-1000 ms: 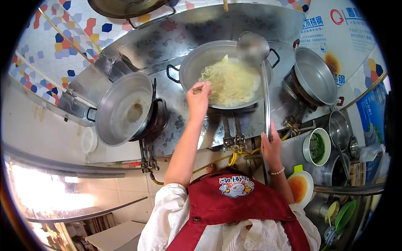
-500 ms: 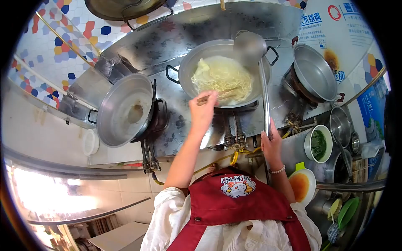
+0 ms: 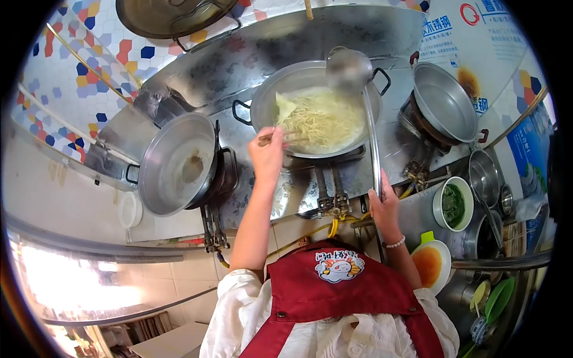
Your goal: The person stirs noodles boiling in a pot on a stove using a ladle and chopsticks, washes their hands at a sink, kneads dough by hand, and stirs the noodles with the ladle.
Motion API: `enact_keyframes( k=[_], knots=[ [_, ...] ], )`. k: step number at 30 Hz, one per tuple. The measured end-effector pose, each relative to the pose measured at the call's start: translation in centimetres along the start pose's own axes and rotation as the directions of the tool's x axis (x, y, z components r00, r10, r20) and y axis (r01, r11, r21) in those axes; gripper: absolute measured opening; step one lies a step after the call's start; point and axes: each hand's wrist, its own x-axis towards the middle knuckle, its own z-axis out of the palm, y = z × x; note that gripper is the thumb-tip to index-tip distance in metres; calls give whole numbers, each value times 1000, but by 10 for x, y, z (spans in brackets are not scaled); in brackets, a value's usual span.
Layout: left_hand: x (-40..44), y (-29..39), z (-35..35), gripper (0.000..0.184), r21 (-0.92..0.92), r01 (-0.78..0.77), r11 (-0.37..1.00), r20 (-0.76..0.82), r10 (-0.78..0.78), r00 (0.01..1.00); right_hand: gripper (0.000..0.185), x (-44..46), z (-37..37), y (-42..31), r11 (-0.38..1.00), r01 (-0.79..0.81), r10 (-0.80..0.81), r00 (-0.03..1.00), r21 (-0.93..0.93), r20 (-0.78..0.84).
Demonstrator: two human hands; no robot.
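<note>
My left hand (image 3: 267, 156) is closed on wooden chopsticks (image 3: 292, 137), whose tips reach over the near left part of the noodles (image 3: 322, 122). The pale noodles lie in cloudy liquid in the middle wok (image 3: 262, 110), with a flat yellowish piece (image 3: 285, 108) at their left edge. My right hand (image 3: 384, 206) is wrapped round the long metal handle of a ladle (image 3: 348, 70). The ladle's blurred bowl hangs over the wok's back right rim, and its handle crosses the wok's right side.
A wok (image 3: 179, 164) with a little liquid stands left; another pan (image 3: 446, 102) stands right. Near my right arm are a bowl of greens (image 3: 453, 204), a bowl of orange liquid (image 3: 427, 266) and metal pots (image 3: 484, 178). Burner pipes and a yellow hose (image 3: 333, 227) run below the middle wok.
My left hand and the chopsticks have moved left, to the wok's near left side. The noodles and flat piece have shifted within the wok. My right hand still holds the ladle in nearly the same place.
</note>
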Motion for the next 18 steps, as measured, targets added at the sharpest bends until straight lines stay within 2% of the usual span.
enact_keyframes(
  k=[3, 6, 9, 12, 15, 18],
  knots=[
    [21, -35, 28, 19, -216, 60, 975, 19, -57, 998, 57, -2, -1, -3, 999, -33, 34, 999, 20, -23],
    [35, -35, 49, 29, -324, 45, 945, -18, -54, 998, 57, -2, -1, 1, 1000, -6, 6, 1000, 14, -21],
    [52, -25, 65, 30, -306, 21, 952, -19, -28, 999, 57, -5, -1, -3, 998, -55, 56, 998, 28, -20],
    [79, -30, 78, 31, -270, -74, 960, -29, 69, 997, 58, -5, 0, 0, 997, -70, 70, 997, -15, -33],
    [97, -45, 81, 32, 67, -78, 995, 60, 74, 995, 58, -4, 0, 3, 997, -73, 72, 997, -28, -35],
    [85, -61, 81, 25, 130, -141, 981, 87, 130, 988, 58, -4, -1, 10, 999, -37, 35, 999, -34, -39]
  ],
)
